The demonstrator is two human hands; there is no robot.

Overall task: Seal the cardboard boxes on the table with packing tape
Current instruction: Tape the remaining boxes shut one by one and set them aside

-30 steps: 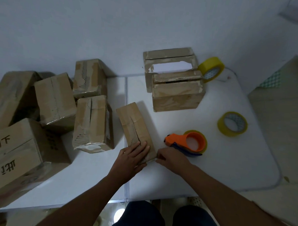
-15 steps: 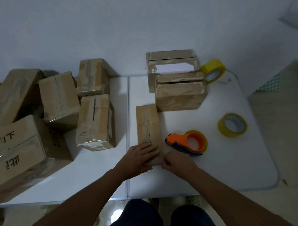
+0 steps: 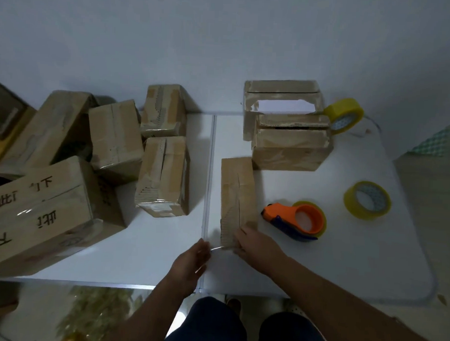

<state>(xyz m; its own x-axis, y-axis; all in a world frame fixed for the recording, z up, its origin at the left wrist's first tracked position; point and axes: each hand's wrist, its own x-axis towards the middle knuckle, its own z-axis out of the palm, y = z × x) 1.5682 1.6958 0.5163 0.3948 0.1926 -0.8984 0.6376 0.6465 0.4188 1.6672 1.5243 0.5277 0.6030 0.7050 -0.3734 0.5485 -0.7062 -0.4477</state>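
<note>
Bare forearms, no sleeves — dark navy trousers (image 3: 208, 325) over both knees.

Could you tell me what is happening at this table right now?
A person is working on a small cardboard box lying near the table's front edge. The right hand rests on the box's near end, while the left hand is just off it to the left; a thin clear strip seems to run between them. The orange tape dispenser lies untouched beside the box.
</note>
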